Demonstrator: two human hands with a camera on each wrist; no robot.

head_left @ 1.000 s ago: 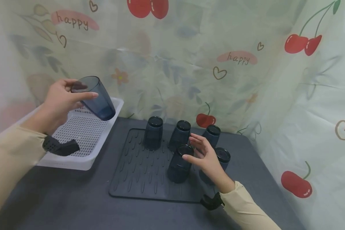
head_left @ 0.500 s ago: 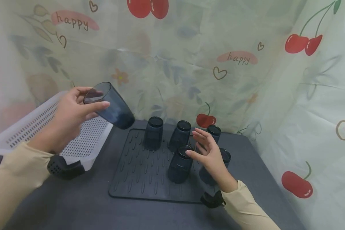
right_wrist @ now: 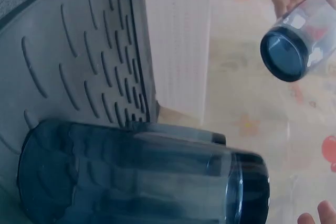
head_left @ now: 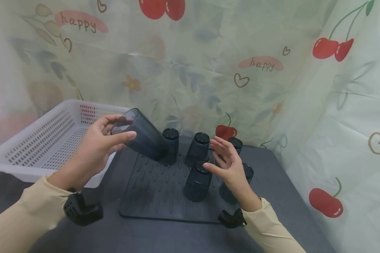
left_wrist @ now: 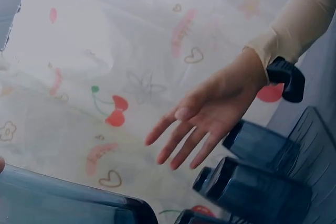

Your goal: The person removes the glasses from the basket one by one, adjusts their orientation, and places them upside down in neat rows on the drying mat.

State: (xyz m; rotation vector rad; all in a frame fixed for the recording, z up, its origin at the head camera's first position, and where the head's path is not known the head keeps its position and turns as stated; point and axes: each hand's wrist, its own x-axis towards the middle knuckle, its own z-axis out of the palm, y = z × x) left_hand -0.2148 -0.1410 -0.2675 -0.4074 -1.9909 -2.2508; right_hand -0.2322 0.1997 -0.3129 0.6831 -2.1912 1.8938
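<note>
My left hand (head_left: 93, 151) holds a dark blue glass tumbler (head_left: 144, 137) near its rim, thumb on one side and fingers on the other. This tumbler is tilted, its mouth up to the left and its base low over the left part of a drying mat (head_left: 149, 200). It overlaps an upside-down tumbler (head_left: 174, 151) in the head view. My right hand (head_left: 231, 172) is spread with nothing in its grip, its thumb tip overlapping the base of the front tumbler (head_left: 196, 184). Several matching tumblers stand upside down on the mat; the right hand partly hides two of them.
A white perforated plastic basket (head_left: 44, 140) stands left of the mat, partly behind my left hand. The dark tabletop (head_left: 177, 239) runs round the mat. A curtain (head_left: 193, 52) printed with cherries hangs close behind and to the right.
My left hand has carried the tumbler rightward and down, from over the basket to over the mat's left side. The right hand has shifted only slightly; the standing tumblers stay put.
</note>
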